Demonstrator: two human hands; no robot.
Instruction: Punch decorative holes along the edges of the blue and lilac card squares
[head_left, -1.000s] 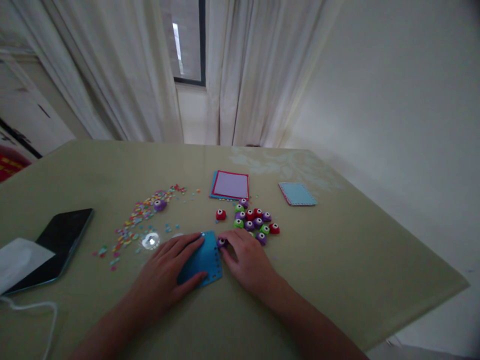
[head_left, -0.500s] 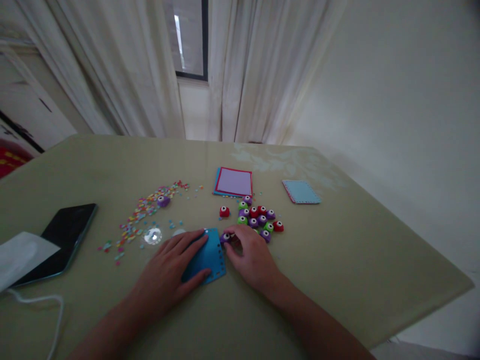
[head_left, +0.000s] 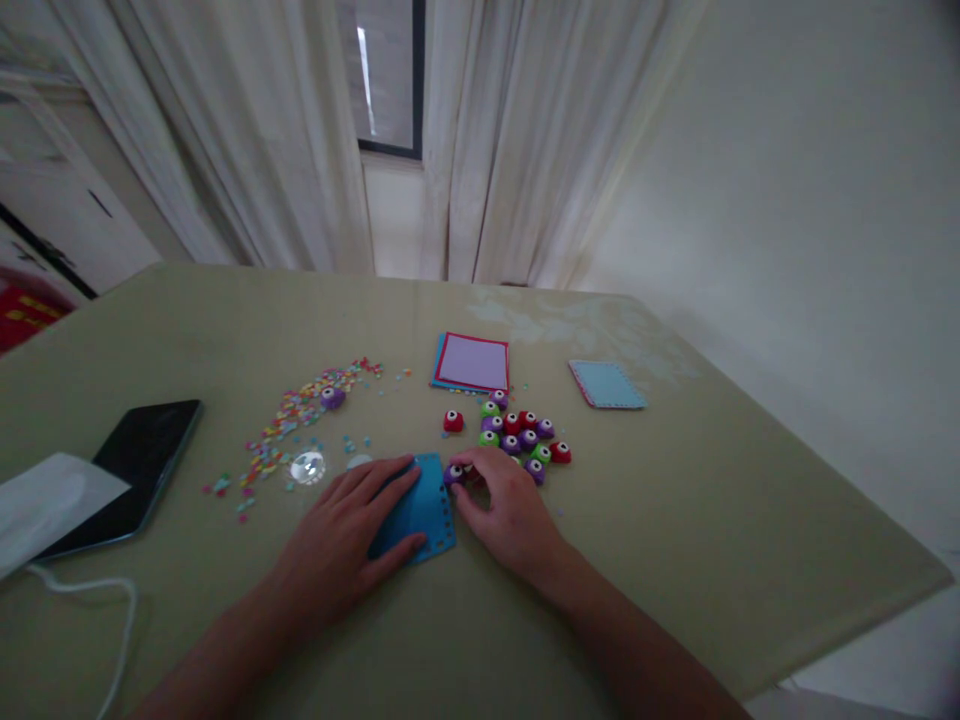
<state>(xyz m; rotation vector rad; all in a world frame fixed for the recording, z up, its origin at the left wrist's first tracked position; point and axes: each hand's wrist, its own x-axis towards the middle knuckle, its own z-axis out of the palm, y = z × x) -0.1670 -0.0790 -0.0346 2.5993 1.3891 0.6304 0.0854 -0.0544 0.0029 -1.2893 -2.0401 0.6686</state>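
Note:
My left hand [head_left: 345, 520] lies with its fingers stretched over a blue card [head_left: 431, 510], pressing it to the table. Small holes run along the card's right edge. At that edge, a small purple one-eyed figure [head_left: 454, 475] is pinched between the thumb and fingers of my right hand [head_left: 510, 515]. Whether the figure touches the card, I cannot tell. Just beyond my right hand sits a cluster of similar purple, green and red one-eyed figures [head_left: 511, 424], partly hidden by the hand. A single red figure [head_left: 453, 421] stands a little apart from them.
Colourful paper bits [head_left: 296, 410] are strewn on the left, with another purple figure [head_left: 332, 398] among them and a shiny clear disc [head_left: 307, 467] nearby. Farther back lie a stack of square cards [head_left: 472, 362] and a light blue stack [head_left: 607, 385]. A tablet [head_left: 154, 450] lies under white paper [head_left: 56, 505].
The view has shifted slightly. Both hands keep the same places on the card and the purple figure, with no clear movement between them.

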